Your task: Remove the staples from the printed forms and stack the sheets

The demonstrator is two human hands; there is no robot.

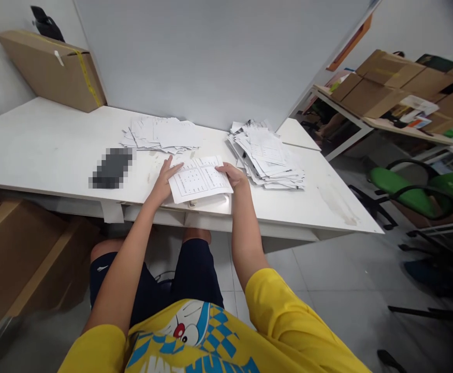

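A printed sheet of paper [201, 178] with boxed text is held out over the front edge of the white table. My left hand [165, 180] grips its left side, thumb on top. At its right side, my right hand [232, 175] pinches the paper with the thumb on the printed face; the other fingers are mostly hidden. Behind the sheet lies a loose pile of papers [167, 133]. A taller, untidy stack of papers [267, 155] sits just right of my right hand. Beneath the sheet, a pale object with a small metal part is mostly covered.
A dark blurred-out object [113, 168] lies on the table [40, 150] to the left. A large cardboard box [51, 70] stands at the back left corner. A grey-white panel [218, 57] rises behind the table. Green chairs [400, 191] and another table with boxes are at right.
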